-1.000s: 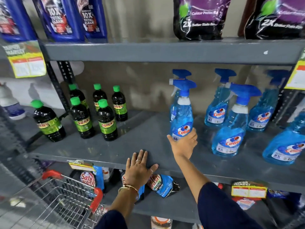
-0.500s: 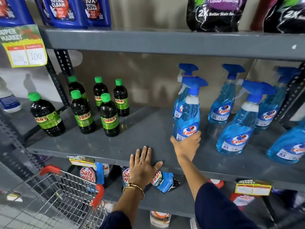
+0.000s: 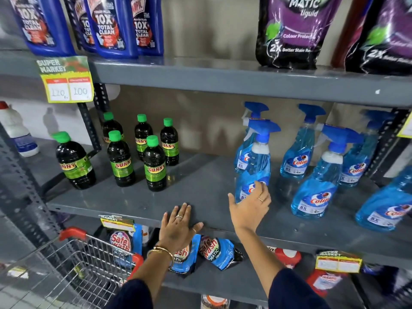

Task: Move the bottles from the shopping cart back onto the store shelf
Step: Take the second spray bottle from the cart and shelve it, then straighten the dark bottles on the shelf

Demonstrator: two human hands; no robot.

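Shelf (image 3: 200, 197), frame centre, carries the spray bottle (image 3: 254, 170) upright; rigid, liquid-heavy, judged slick, best gripped at the neck. Right hand (image 3: 249, 208) is spread open against its base; left hand (image 3: 178, 228) lies flat, empty.

Blue spray bottles (image 3: 254, 166) (upright) on shelf (image 3: 200, 197)

Middle shelf (image 3: 200, 186): bare grey strip between green-capped dark bottles (image 3: 153, 163) on left and blue spray bottles (image 3: 254, 161) on right; open through to back wall. Front lip partly taken by left hand (image 3: 178, 226), flat on edge, and right hand (image 3: 252, 206), fingers spread, just before nearest spray bottle. Overhead: upper shelf (image 3: 223, 79) close above spray triggers. Below left: wire shopping cart (image 3: 73, 270) against lower shelf.
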